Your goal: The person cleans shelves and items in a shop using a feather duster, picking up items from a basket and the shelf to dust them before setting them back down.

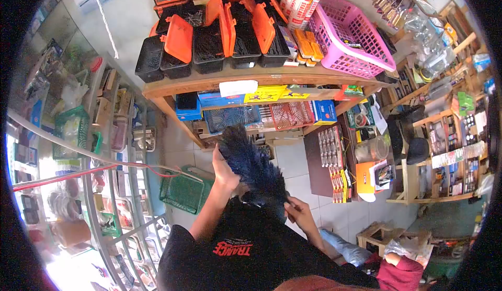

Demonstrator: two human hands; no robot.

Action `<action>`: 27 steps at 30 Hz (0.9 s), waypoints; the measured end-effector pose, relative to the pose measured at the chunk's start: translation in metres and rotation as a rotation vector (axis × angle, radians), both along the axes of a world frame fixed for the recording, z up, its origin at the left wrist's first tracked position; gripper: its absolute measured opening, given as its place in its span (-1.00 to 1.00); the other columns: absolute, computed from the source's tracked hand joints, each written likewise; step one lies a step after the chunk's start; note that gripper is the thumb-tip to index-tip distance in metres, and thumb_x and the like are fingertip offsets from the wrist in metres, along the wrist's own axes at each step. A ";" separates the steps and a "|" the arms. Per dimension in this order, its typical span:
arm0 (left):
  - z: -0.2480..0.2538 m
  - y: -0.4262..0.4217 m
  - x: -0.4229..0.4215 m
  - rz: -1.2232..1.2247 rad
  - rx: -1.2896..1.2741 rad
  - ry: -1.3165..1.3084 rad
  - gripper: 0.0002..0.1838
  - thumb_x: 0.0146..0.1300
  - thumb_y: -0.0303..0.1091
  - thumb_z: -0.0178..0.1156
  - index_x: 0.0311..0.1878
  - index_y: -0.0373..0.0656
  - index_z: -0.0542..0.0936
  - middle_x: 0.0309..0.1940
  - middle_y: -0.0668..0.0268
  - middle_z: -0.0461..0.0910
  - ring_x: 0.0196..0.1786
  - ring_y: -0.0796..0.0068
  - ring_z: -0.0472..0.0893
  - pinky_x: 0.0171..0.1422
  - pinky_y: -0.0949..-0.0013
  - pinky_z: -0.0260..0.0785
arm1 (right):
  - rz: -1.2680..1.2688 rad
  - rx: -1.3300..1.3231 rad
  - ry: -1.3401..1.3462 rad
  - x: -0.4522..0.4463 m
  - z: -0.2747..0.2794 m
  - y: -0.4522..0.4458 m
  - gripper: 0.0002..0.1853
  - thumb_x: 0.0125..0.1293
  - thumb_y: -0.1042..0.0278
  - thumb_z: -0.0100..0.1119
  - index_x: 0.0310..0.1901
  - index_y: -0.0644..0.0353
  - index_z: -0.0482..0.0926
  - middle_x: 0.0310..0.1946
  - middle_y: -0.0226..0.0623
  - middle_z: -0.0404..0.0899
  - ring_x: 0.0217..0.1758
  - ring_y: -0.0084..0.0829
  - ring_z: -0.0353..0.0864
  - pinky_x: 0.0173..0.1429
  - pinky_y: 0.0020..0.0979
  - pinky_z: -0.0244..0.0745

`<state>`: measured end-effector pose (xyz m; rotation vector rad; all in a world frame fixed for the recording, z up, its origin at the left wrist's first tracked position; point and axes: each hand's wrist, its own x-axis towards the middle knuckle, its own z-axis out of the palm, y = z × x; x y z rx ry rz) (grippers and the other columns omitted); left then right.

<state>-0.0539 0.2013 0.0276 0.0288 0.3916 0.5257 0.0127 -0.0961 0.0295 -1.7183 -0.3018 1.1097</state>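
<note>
A dark blue-black feather duster [253,168] lies slantwise in front of my chest, its feathers spread toward the shelf. My left hand [226,171] holds it from the left side, one digit stretched up along the feathers and the other fingers partly hidden behind them. At the lower right end of the duster, my right hand [299,212] closes on it with bent fingers. The handle is not plainly visible. Below the duster is my black shirt [230,233] with red lettering.
Black bins [209,55] with orange lids stand on the wooden shelf [261,76], beside a pink basket [334,55]. A green basket [180,192] is at left, near glass shelving. A dark table [321,160] holds packaged goods. A person's red sleeve [400,275] shows lower right.
</note>
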 end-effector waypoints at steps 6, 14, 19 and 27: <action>-0.006 0.009 -0.001 -0.008 0.012 -0.008 -0.45 0.45 0.08 -0.23 0.20 -0.07 0.54 0.08 0.27 0.63 0.09 0.15 0.60 0.27 0.00 0.39 | 0.032 0.039 -0.047 -0.009 0.003 0.017 -0.62 0.44 0.26 0.18 0.20 0.24 0.52 -0.53 -0.45 0.55 -0.59 -0.70 0.37 -0.53 -0.58 0.28; 0.014 0.015 -0.017 0.020 -0.011 -0.024 -0.44 0.42 0.11 -0.16 0.20 -0.09 0.55 0.10 0.24 0.62 0.18 0.15 0.56 0.35 0.02 0.31 | 0.052 0.026 -0.086 0.002 0.015 0.033 -0.62 0.45 0.21 0.17 0.20 0.20 0.55 -0.46 -0.47 0.55 -0.44 -0.67 0.43 -0.35 -0.55 0.36; 0.007 0.028 -0.027 -0.046 -0.013 0.010 -0.42 0.42 0.12 -0.18 0.23 -0.07 0.53 0.15 0.22 0.59 0.21 0.11 0.54 0.36 -0.06 0.29 | 0.019 0.072 -0.120 -0.003 -0.002 0.036 -0.58 0.46 0.22 0.16 0.26 0.19 0.51 -0.46 -0.46 0.52 -0.39 -0.63 0.44 -0.28 -0.51 0.40; -0.023 0.034 -0.049 0.078 0.029 0.001 -0.33 0.36 0.29 -0.15 0.23 -0.05 0.50 0.35 0.11 0.40 0.45 -0.04 0.29 0.48 -0.13 0.14 | -0.007 0.087 -0.092 -0.012 -0.008 0.043 -0.60 0.47 0.27 0.14 0.28 0.16 0.51 -0.50 -0.54 0.42 -0.50 -0.70 0.28 -0.41 -0.59 0.24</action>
